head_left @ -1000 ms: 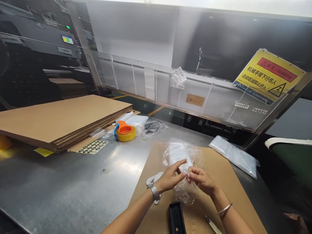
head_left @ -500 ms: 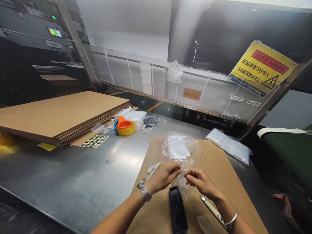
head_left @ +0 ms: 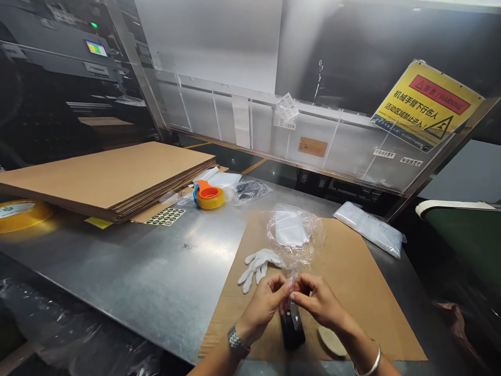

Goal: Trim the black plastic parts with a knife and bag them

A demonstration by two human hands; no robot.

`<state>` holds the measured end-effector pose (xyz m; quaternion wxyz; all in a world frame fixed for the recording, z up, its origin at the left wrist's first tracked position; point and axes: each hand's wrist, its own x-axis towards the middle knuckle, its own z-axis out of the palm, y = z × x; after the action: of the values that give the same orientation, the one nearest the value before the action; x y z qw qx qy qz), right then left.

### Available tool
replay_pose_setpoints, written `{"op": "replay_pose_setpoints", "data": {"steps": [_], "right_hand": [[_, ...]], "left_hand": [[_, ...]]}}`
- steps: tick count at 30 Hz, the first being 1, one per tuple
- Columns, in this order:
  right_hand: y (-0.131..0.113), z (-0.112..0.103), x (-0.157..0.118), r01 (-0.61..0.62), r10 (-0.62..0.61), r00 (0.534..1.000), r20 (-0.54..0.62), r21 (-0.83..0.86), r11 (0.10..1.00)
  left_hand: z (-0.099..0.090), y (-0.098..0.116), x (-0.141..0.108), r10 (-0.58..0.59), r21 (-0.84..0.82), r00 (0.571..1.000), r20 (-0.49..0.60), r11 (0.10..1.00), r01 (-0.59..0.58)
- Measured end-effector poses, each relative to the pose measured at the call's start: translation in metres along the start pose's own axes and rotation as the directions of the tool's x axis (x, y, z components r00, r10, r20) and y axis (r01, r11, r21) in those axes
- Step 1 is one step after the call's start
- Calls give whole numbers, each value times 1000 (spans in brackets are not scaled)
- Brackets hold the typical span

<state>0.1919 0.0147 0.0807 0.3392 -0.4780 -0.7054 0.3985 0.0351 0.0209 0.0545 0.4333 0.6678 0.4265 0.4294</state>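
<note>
My left hand and my right hand meet over the cardboard sheet, thumbs and fingertips pinched together. Between them is thin clear plastic, apparently a bag, its outline hard to make out. Just below the fingertips lies a long black plastic tray-like part, its upper end partly covered by the plastic and my hands. Beyond my fingers sits a pile of clear plastic bags. A white glove lies beside my left hand. A beige rounded piece is near my right wrist.
The cardboard sheet covers part of the metal table. At left are a cardboard stack, a sticker sheet, an orange tape dispenser and a tape roll. A packet of plastic bags lies right.
My hands have come together and moved slightly down, over the black part's upper end. More of the white glove shows. The white pen-like tool near my right forearm is no longer visible.
</note>
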Motion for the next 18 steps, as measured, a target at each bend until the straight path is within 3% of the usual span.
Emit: {"op": "replay_pose_setpoints", "data": {"steps": [3,6,8,11,13,16,18], "right_hand": [[2,2,-4,4,-13,995,-98,-92,996],[-1,9,-6,59,-82,991,-109,-199,978],[-5,15,-6,124,-139,989,-42,-254,959],[-6,20,-8,145,-158,987,-14,-328,934],[-1,21,-13,65,-111,989,-95,-390,918],[16,26,-28,-117,1,973,-232,-484,867],[30,34,-41,-199,70,965,-252,-536,820]], "left_hand": [[1,-14,-11,3,81,980,-199,997,14],[-2,-22,-21,119,262,932,-343,965,-27],[-4,-24,-27,245,395,911,-332,913,-102],[-9,-25,-29,382,549,899,-213,808,-213],[-17,-29,-27,411,633,893,-184,745,-212],[-31,-41,-27,407,731,881,-241,673,-112],[-36,-48,-30,386,768,886,-258,638,-54]]}}
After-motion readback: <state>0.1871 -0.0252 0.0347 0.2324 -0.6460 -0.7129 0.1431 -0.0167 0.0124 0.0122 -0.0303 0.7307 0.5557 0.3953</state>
